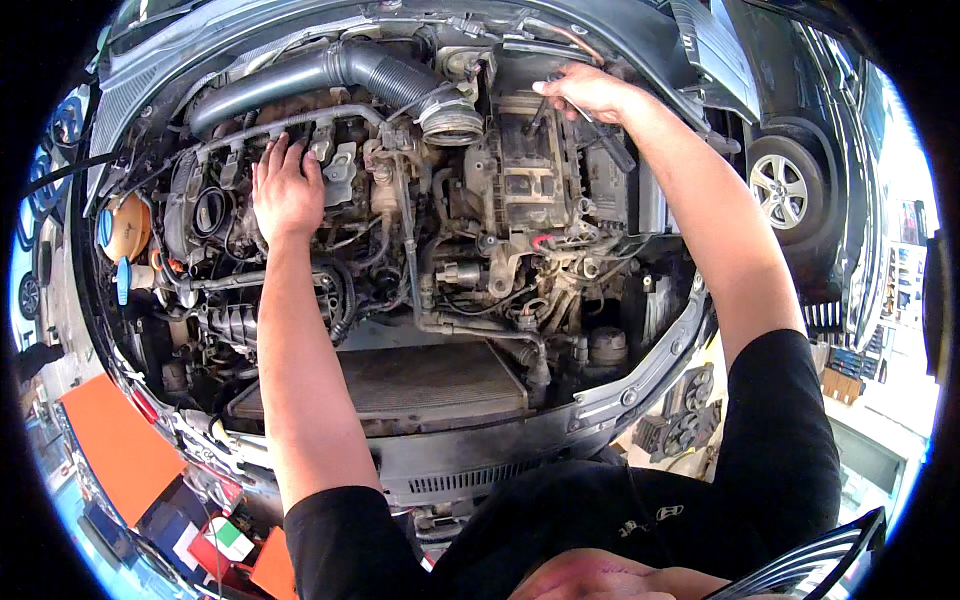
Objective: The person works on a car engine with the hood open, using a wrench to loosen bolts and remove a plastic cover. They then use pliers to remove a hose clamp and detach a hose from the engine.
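Note:
My left hand (pixel 288 185) lies with fingers spread on the top of the engine (pixel 215 210), beside a silver bracket plate (pixel 341 175) and just below a metal pipe. My right hand (pixel 585 92) is closed on a slim dark tool (pixel 537 120) standing upright over the dusty housing (pixel 530 185) at the right of the engine bay, where the battery area is. A long dark piece slants down to the right from under that hand; I cannot tell whether it belongs to the tool. A black ribbed intake hose (pixel 385 82) runs across the back.
An orange-brown reservoir (pixel 128 230) sits at the bay's left. The radiator (pixel 390 385) and front crossmember lie nearest me. A car wheel (pixel 780 185) shows at right, a fan unit (pixel 680 420) below it. Orange and red panels (pixel 115 440) stand at lower left.

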